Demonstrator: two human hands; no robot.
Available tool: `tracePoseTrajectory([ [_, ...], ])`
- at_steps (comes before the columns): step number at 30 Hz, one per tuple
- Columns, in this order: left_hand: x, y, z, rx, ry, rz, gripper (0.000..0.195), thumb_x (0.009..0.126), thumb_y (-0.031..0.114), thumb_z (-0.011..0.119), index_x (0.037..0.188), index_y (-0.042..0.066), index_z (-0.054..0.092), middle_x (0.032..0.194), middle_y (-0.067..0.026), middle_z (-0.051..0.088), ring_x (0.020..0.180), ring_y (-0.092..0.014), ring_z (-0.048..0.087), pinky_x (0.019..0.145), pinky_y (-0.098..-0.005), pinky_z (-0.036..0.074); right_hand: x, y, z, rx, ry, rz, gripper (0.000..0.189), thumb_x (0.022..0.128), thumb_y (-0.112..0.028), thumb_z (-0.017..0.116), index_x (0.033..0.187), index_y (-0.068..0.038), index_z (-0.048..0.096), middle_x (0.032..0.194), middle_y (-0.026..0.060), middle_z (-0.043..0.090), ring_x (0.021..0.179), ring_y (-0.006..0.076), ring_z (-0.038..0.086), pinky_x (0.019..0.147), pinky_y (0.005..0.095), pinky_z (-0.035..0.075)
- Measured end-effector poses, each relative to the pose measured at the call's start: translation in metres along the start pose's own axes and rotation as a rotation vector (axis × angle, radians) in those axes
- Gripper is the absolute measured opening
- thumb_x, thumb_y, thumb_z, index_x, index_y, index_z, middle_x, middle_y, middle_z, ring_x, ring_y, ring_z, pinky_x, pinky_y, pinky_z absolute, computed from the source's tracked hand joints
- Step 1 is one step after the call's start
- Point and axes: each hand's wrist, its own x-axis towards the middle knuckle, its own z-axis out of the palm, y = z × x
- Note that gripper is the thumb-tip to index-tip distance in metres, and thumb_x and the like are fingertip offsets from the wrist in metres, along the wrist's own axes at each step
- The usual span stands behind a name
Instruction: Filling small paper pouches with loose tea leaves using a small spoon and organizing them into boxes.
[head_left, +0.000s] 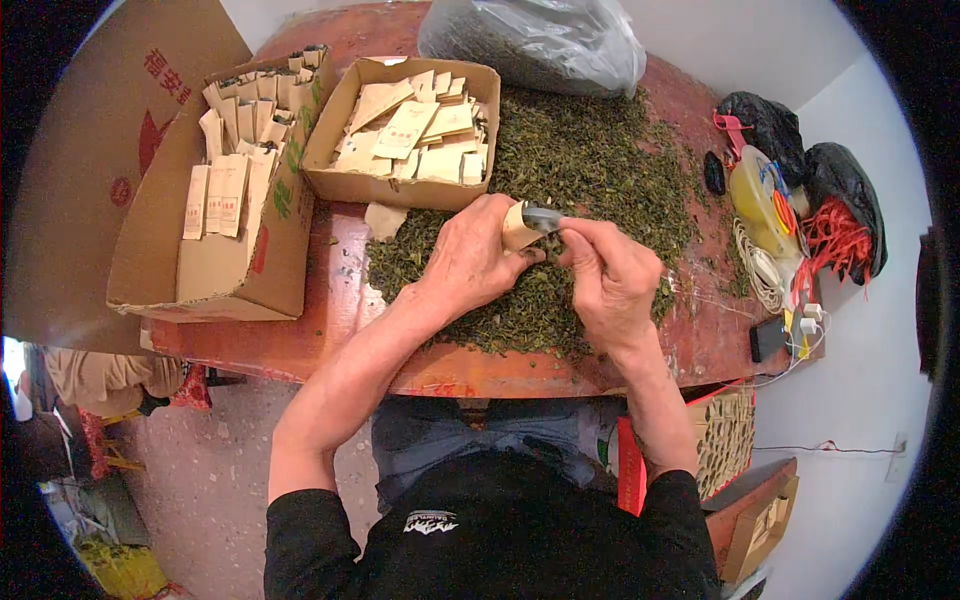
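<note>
My left hand holds a small brown paper packet over a spread of dried leaves, its mouth tilted to the right. A grey, shiny piece sits at the packet's mouth; whether it is a scoop or an inner liner I cannot tell. The thumb and forefinger of my right hand pinch its right end. Beyond my left hand, a shallow cardboard box holds many flat paper packets. Upright packets, some with dark contents at their tops, stand in a larger cardboard box at left.
A clear plastic bag of leaves lies at the far edge of the red table. At right are black plastic bags, red ties, white cord and charger plugs. A box of packets stands below the table.
</note>
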Motion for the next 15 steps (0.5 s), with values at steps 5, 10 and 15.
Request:
tracePoseTrajectory([
  [5, 0.0, 0.003, -0.002, -0.012, 0.001, -0.001, 0.041, 0.076, 0.019, 0.087, 0.103, 0.001, 0.062, 0.095, -0.0228, 0.065, 0.095, -0.045, 0.065, 0.082, -0.0513, 0.052, -0.002, 0.007, -0.017, 0.039, 0.082, 0.21, 0.012, 0.101, -0.007, 0.066, 0.105, 0.0, 0.074, 0.07, 0.0014, 0.07, 0.061, 0.0055, 0.061, 0.054, 0.0231, 0.046],
  [10, 0.001, 0.003, -0.001, 0.015, -0.002, 0.003, 0.041, 0.076, 0.02, 0.087, 0.103, 0.0, 0.063, 0.097, -0.0227, 0.066, 0.096, -0.045, 0.065, 0.084, -0.0509, 0.052, -0.006, 0.029, -0.024, -0.06, 0.11, 0.367, 0.015, 0.102, -0.01, 0.063, 0.101, -0.001, 0.075, 0.068, 0.0024, 0.069, 0.058, 0.0055, 0.06, 0.052, 0.0244, 0.044],
  [15, 0.0, 0.003, -0.002, 0.023, -0.02, -0.016, 0.043, 0.076, 0.021, 0.088, 0.104, 0.0, 0.062, 0.099, -0.0227, 0.066, 0.097, -0.045, 0.065, 0.084, -0.0506, 0.052, -0.015, 0.044, -0.017, -0.142, 0.013, 0.427, 0.016, 0.102, -0.011, 0.063, 0.098, 0.0, 0.073, 0.066, 0.0052, 0.069, 0.058, 0.0062, 0.061, 0.052, 0.0254, 0.045],
])
